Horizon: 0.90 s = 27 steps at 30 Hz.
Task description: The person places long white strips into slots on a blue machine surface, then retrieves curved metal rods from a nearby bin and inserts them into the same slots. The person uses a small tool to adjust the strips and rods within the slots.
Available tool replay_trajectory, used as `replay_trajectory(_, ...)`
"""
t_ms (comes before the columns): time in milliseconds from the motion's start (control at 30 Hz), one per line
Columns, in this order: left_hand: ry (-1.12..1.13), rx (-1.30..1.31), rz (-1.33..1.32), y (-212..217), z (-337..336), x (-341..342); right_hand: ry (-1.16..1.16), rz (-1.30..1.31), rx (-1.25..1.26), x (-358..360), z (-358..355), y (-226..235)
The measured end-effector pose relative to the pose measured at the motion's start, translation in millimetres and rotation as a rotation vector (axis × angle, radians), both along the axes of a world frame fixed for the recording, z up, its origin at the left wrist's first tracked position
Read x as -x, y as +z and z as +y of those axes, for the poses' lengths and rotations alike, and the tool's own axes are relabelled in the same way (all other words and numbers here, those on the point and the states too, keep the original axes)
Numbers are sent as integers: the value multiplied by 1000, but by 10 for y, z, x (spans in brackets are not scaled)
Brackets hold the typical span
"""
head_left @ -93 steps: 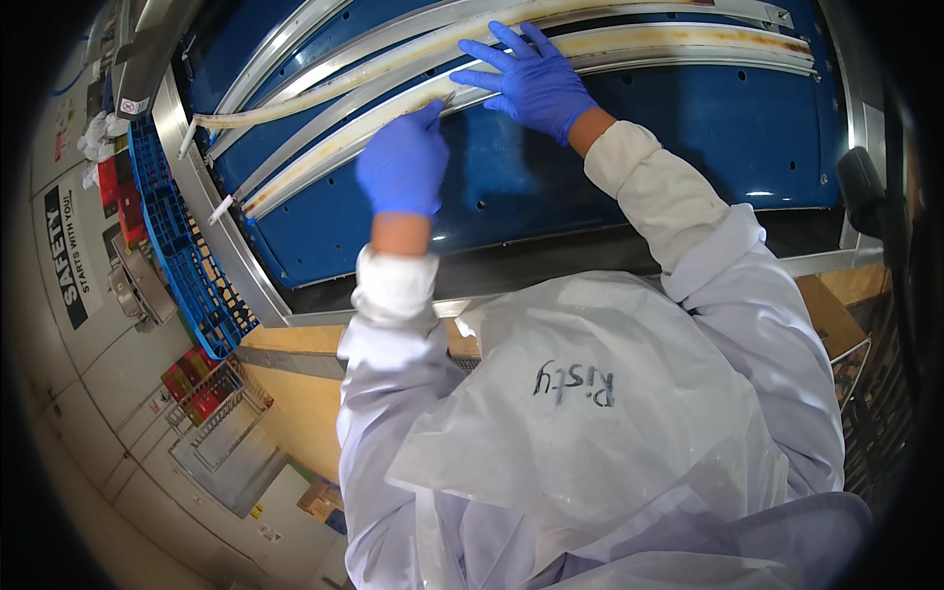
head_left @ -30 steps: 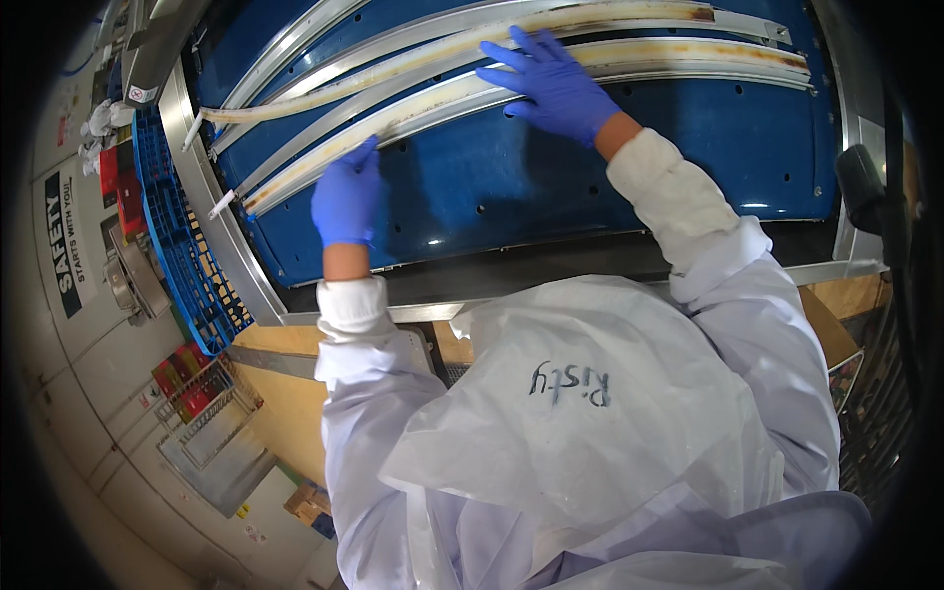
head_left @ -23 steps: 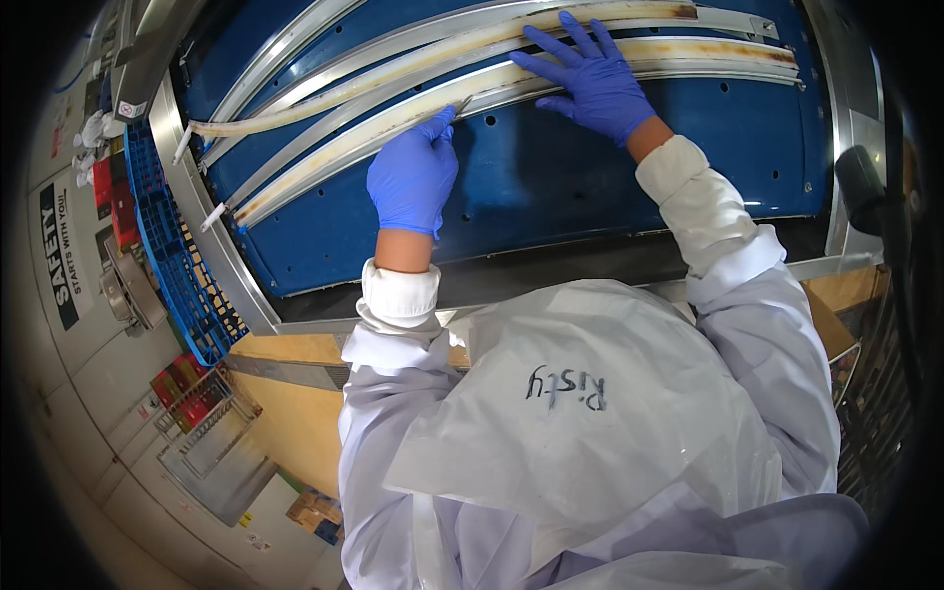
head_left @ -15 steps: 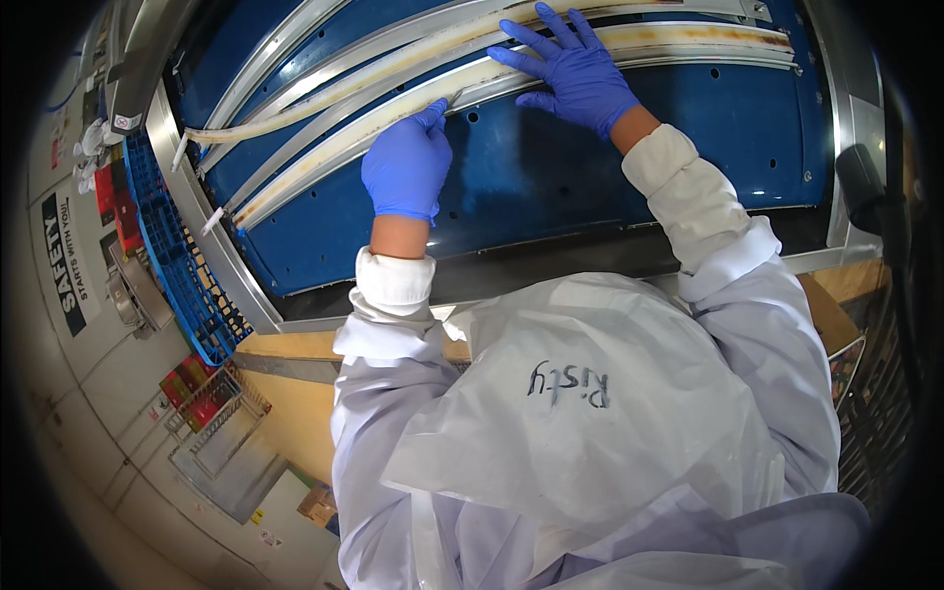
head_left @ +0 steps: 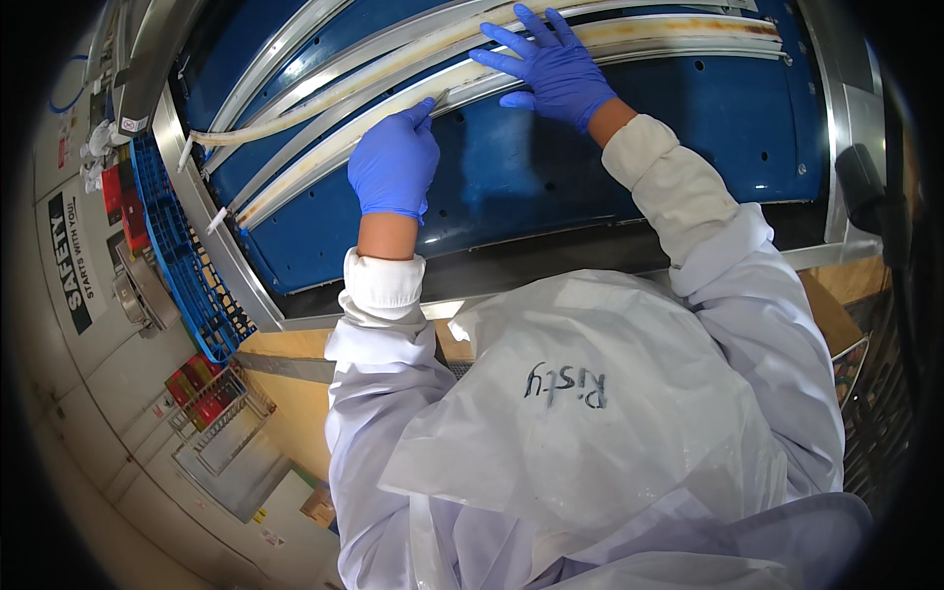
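My left hand point(head_left: 394, 162), in a blue glove, is closed with its fingertips at the near edge of the nearest long sealing bar point(head_left: 329, 157). A small, thin dark piece point(head_left: 442, 96) shows by its index fingertip; its kind I cannot make out. Further right, my right hand point(head_left: 556, 74), also gloved, lies with fingers spread over the bars. That nearest bar is pale metal with a yellowed strip, stained brown towards its ends. Beyond it runs a second yellowed strip point(head_left: 285, 123), its left end hanging loose in a curve. Both lie above a blue plate point(head_left: 590, 177) dotted with holes.
A metal frame point(head_left: 231, 251) borders the blue plate. More metal rails point(head_left: 261, 74) run along its far side. At left stand a blue plastic pallet point(head_left: 182, 261) and a wire rack point(head_left: 211, 403). A dark handle-like part point(head_left: 860, 187) sits at the right edge.
Both hands have slid a little to the left along the bars. The left stays closed and the right stays spread. The whole view has shifted slightly.
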<state>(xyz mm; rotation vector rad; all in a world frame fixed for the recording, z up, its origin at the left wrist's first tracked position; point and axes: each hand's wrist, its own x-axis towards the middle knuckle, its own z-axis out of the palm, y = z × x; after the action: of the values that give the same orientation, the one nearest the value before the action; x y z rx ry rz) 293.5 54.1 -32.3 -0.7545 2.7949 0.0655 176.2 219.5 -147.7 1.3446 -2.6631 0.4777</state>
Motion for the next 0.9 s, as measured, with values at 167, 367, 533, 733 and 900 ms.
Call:
replay_trajectory(167, 2, 55, -36, -91, 49, 47, 39, 3, 32, -17, 3, 50)
replay_trajectory(367, -19, 5, -31, -49, 85, 80, 21, 22, 72, -1, 12, -9)
replay_trajectory(533, 4, 10, 0, -67, 76, 73, 22, 33, 84, -33, 14, 31)
replay_trajectory(733, 13, 25, -26, 54, 146, 64, 11, 43, 59, 2, 32, 36)
replay_trajectory(900, 48, 10, -68, 1, 160, 62, 27, 31, 31, -20, 18, 65)
